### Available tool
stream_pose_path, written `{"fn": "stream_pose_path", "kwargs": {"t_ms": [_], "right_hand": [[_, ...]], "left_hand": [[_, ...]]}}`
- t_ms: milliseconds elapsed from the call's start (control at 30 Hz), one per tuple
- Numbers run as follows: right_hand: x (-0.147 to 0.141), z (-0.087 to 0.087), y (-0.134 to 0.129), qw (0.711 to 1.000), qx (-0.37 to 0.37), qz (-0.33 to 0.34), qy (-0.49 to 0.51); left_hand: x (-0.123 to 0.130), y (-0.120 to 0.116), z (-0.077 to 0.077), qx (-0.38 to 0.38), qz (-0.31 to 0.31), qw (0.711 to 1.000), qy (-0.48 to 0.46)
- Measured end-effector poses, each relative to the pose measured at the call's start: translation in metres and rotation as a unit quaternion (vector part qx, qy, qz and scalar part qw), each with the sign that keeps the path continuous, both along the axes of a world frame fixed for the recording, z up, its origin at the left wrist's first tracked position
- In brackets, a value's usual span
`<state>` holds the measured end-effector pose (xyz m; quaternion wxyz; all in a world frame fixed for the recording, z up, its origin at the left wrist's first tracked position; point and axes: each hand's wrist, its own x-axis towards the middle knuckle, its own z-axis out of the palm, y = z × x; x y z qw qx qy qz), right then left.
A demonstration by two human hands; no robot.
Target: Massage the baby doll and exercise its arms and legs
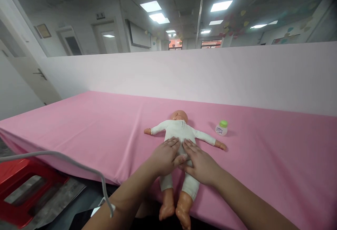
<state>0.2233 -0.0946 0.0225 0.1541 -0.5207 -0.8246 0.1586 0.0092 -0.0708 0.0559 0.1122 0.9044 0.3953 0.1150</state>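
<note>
A baby doll (181, 129) with a white cloth body lies on the pink-covered table, its head away from me and its feet at the near edge. Its arms stretch out to both sides. My left hand (166, 155) lies flat on the left of the doll's belly, fingers extended. On the belly's right side rests my right hand (200, 160), also flat with fingers stretched out. Both thumbs come close together over the lower belly, and whether they touch I cannot tell. The hands cover the doll's lower trunk and hips.
A small clear jar (221, 129) with a green lid stands right of the doll. The pink cloth (105, 117) reaches a white wall (184, 72) with glass above. At lower left are a red plastic stool (15, 188) and a grey cable (76, 165) crossing near my left forearm.
</note>
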Motion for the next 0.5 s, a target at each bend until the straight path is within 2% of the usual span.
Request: {"fn": "stream_pose_path", "kwargs": {"t_ms": [100, 167, 400, 500], "right_hand": [[-0.005, -0.01, 0.0, 1.0, 0.001, 0.001, -0.01], [-0.007, -0.011, 0.0, 1.0, 0.003, 0.002, -0.011], [0.002, 0.006, 0.011, 1.0, 0.001, -0.01, 0.011], [0.002, 0.007, 0.016, 1.0, 0.001, -0.021, 0.006]], "left_hand": [[0.001, 0.003, -0.015, 0.009, -0.005, 1.0, 0.014], [0.002, 0.004, -0.02, 0.016, -0.004, 1.0, 0.017], [0.004, 0.014, -0.007, 0.027, 0.0, 1.0, 0.008], [0.007, 0.021, -0.009, 0.03, 0.006, 0.999, 0.013]]}}
